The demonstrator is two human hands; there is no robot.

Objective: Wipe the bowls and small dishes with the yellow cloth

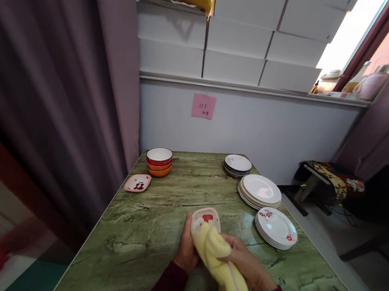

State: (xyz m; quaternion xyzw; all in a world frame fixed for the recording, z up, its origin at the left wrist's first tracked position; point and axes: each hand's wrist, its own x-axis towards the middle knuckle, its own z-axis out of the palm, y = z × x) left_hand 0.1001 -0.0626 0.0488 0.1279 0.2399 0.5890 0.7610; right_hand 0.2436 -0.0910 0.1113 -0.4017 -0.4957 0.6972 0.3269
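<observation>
My left hand (187, 248) grips the left edge of a small pink square dish (206, 216) with a red picture, held above the green table (150, 237). My right hand (245, 264) is closed on a yellow cloth (222, 273) and presses it against the dish's near side. The cloth hangs down toward me between my dark red sleeves. A second small pink dish (137, 182) lies at the table's left edge.
A stack of red and orange bowls (159, 161) stands at the back left. Three stacks of plates lie on the right: small plates (237, 165), plain white plates (260, 191), flowered plates (276, 227). White boxes (237, 36) fill the ledge behind; curtains hang on both sides.
</observation>
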